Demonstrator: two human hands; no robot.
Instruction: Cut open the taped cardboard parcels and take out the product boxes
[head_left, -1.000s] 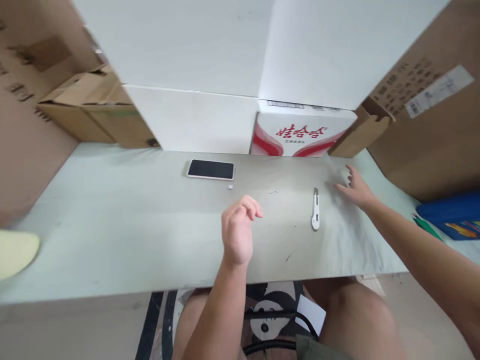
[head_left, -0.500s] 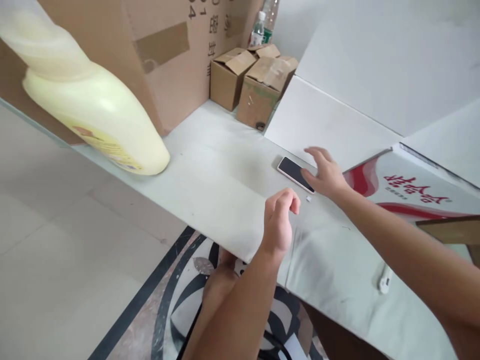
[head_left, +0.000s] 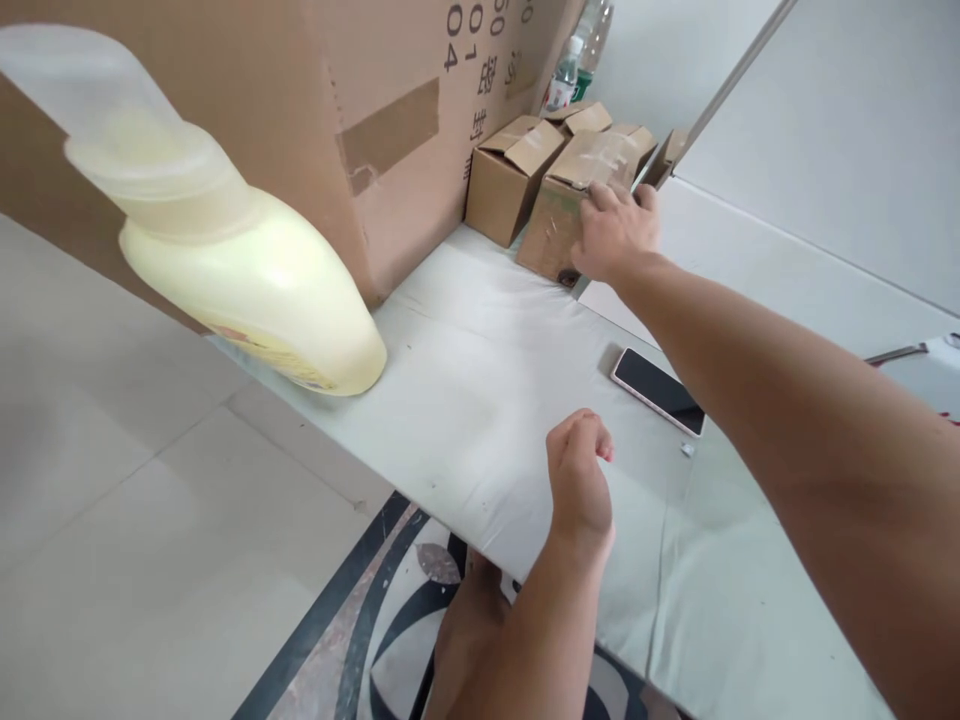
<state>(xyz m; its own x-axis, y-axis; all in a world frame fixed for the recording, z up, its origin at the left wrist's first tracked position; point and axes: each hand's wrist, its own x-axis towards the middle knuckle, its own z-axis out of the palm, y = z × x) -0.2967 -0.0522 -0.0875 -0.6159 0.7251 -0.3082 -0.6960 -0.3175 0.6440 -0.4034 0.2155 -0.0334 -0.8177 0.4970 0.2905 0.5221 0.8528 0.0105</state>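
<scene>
My right hand (head_left: 619, 235) reaches across to a small taped cardboard box (head_left: 547, 225) at the back. Its fingers are bent and apart over the box's upper right edge, and they seem to touch it. My left hand (head_left: 581, 470) hovers above the near part of the table, its fingers curled closed. Whatever it may hold is hidden by the thumb and fingers. Between the two hands, under my right forearm, a dark-screened phone (head_left: 660, 390) lies on the pale tabletop (head_left: 480, 370). A tiny white piece (head_left: 687, 450) lies beside the phone.
A big pale-yellow bottle (head_left: 285, 290) stands at the left by a large cardboard carton (head_left: 397, 190). Another small box (head_left: 502, 190) and clear plastic bottles (head_left: 564, 75) sit at the back. White panels (head_left: 810, 240) border the right side. The table's front edge drops to a tiled floor.
My right hand has moved from the phone to the small cardboard box at the back. My left hand stays curled. The camera view has shifted, moving the scene right and down.
</scene>
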